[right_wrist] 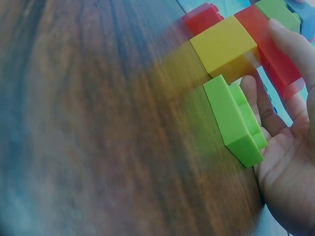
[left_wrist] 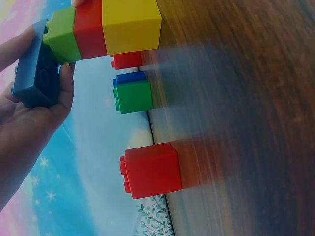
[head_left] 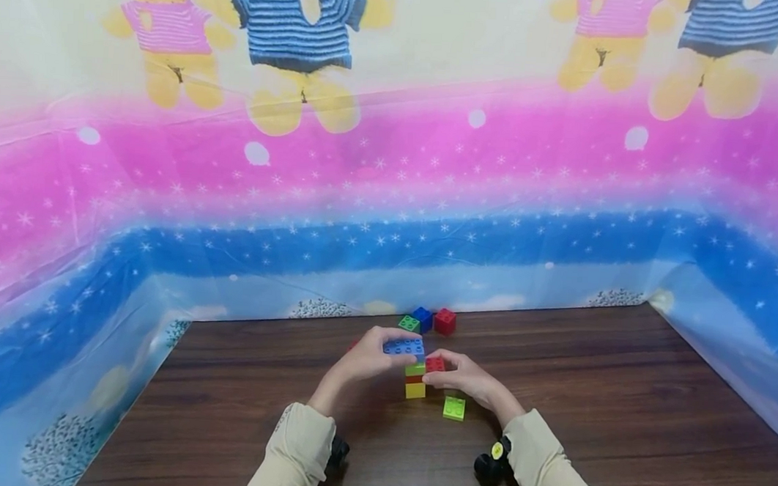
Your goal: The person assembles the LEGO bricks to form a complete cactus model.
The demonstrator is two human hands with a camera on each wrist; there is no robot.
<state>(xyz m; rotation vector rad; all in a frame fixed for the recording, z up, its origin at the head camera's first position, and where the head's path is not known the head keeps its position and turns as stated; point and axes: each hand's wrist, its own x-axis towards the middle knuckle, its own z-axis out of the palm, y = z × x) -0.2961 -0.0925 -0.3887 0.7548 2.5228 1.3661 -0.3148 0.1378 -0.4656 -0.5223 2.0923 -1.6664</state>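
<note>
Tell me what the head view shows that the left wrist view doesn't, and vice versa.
Head view only: the loose lime brick on the table, the printed bears and both sleeves.
Left wrist view only: the underside of the blue brick.
Both: the left hand holding that blue brick, and the yellow brick at the stack's bottom.

Dk brn table — yellow blk, lime blk nr it; green blk, blue blk + 2 red blks farther back.

Beige sleeves, wide cuffs; black wrist cameras, right one bearing yellow disc.
</note>
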